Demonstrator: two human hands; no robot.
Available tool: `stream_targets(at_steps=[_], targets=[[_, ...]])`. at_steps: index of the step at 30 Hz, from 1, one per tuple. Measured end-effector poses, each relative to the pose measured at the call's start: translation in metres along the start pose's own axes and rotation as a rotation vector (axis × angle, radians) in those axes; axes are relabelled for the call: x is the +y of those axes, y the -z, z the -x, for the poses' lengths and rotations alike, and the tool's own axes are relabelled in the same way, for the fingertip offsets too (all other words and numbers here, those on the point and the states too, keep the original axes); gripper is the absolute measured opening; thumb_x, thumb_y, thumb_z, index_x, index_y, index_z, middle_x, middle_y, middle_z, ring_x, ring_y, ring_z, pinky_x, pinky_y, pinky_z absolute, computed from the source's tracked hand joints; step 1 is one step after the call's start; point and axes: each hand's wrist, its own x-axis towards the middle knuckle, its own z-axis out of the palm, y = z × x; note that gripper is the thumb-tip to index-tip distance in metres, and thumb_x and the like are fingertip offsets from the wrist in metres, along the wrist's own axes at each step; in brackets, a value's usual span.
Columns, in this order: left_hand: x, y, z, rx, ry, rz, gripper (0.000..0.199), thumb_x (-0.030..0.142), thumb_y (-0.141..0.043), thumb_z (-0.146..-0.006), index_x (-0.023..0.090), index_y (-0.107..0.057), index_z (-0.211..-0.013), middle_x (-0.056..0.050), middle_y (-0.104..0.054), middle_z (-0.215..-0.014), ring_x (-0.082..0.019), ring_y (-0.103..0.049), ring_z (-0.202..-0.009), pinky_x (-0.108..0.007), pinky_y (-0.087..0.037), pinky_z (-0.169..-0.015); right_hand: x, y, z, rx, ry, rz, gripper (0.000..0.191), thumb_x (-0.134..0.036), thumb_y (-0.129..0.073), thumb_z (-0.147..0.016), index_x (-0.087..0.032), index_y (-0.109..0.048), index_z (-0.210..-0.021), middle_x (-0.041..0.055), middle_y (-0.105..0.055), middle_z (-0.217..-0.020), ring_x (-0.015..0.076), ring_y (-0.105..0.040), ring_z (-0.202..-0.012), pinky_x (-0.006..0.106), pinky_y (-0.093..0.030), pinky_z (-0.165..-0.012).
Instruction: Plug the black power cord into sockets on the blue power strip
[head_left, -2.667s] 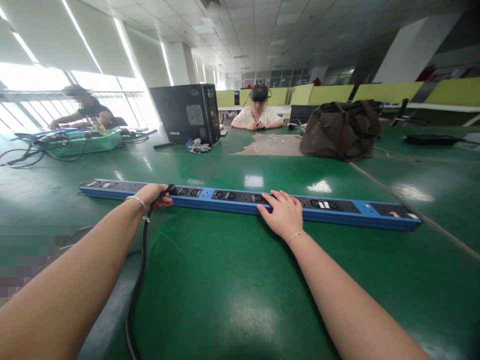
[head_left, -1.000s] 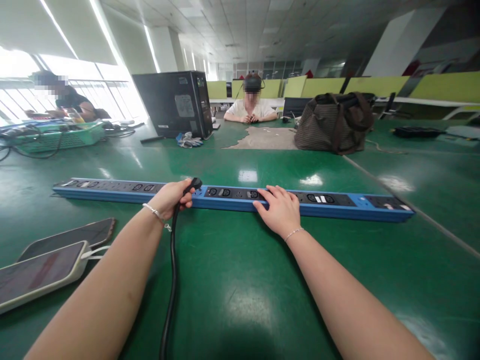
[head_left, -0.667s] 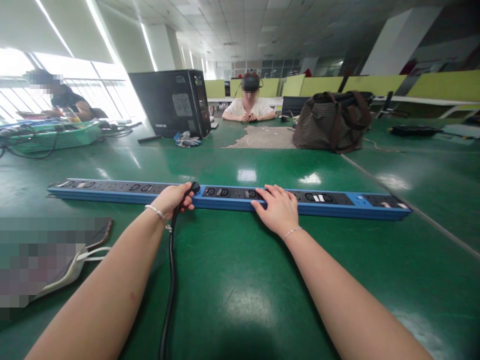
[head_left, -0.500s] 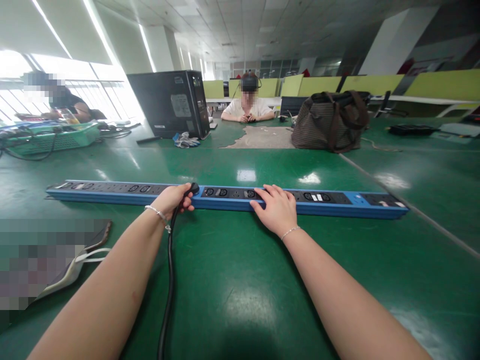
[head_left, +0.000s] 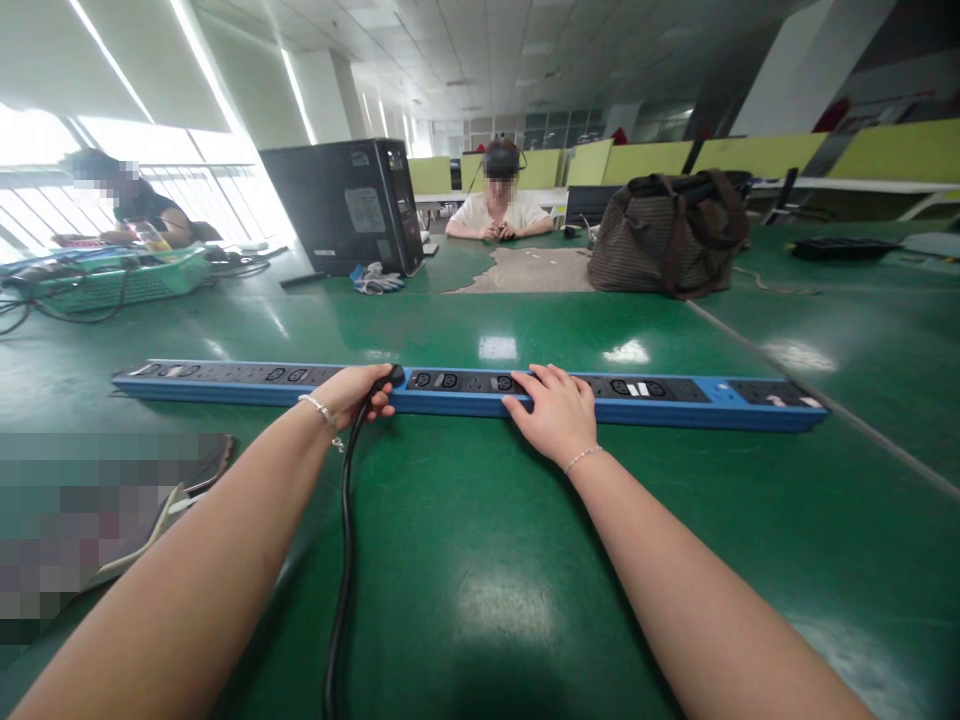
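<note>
Tabletop (head_left: 450, 510): bearing everything here, its broad surface seemingly giving the long strip (head_left: 459, 403) room.
Strip: lying flat crosswise between both hands and the case, its sockets (head_left: 450, 381) facing up, likely so that they are offering themselves from above.
Case (head_left: 330, 205): standing beyond the strip, left of centre, well apart from it.
Bag (head_left: 652, 240): slouching beyond the strip, right of centre.
Basket (head_left: 154, 285): sitting far left, probably gathering the cables (head_left: 129, 263) heaping in it.
Cord (head_left: 347, 560): running down from the left hand (head_left: 356, 392), curving toward the near side, leaving the strip's top uncovered.
Right hand (head_left: 559, 410): resting on the strip right of its middle, fingers spreading apart, clamping nothing; it is probably bracing the strip against sliding.
Left hand: pinching the plug between thumb and fingers, seemingly for controlling its angle.
Plug (head_left: 394, 376): meeting the strip's top left of its middle; whether it is seating in a socket, one cannot tell.
</note>
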Motion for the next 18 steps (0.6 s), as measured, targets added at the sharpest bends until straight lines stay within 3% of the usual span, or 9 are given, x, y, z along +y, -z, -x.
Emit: stream_targets(at_steps=[8,18], targets=[[-0.014,-0.007,0.003,0.043,-0.048,0.010,0.038,0.041,-0.043,-0.085,0.018,-0.044,-0.054,0.004,-0.032,-0.034,-0.012,-0.051,-0.038,-0.016,-0.027,-0.034,0.000,0.001,0.000,-0.002,-0.001,-0.005,0.041,-0.050,-0.045,-0.086,-0.030,-0.061,-0.118,0.0052,-0.055,-0.129,0.0262,-0.041,-0.123,0.044,-0.024,-0.099],[-0.008,-0.005,-0.001,0.049,-0.051,-0.019,0.036,0.039,-0.042,-0.084,0.019,-0.044,-0.054,0.004,-0.032,-0.033,-0.012,-0.051,-0.039,-0.016,-0.026,-0.034,0.000,0.001,-0.001,-0.029,-0.007,-0.007,0.042,-0.051,-0.045,-0.086,-0.030,-0.060,-0.119,0.0055,-0.054,-0.131,0.0264,-0.040,-0.123,0.045,-0.024,-0.100]])
